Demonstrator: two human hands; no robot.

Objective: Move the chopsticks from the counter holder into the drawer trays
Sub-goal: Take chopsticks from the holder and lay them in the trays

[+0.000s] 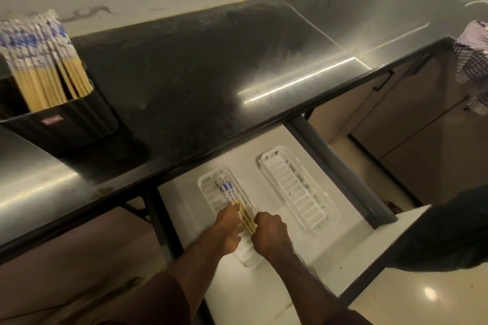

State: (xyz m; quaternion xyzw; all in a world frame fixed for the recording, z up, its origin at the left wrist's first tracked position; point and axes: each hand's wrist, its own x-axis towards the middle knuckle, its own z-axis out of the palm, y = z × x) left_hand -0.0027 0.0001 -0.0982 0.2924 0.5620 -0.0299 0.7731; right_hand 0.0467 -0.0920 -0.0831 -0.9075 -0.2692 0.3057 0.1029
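nearest us, our left hand (229, 227) and right hand (269, 232) reach into the open white drawer (264, 295), both with fingers curled round a few wooden chopsticks (239, 206) lying in the left slotted white plastic tray (208, 187). a matching ribbed tray (298, 190) sits to the right. farther left, on the glossy black counter (184, 82), a black ridged holder (68, 124) carries many blue-patterned chopsticks (42, 60).

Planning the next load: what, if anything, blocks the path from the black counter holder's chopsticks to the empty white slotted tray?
Nothing visible does. The bamboo chopsticks stand exposed in the black counter holder, and the empty white slotted tray lies uncovered in the open drawer.
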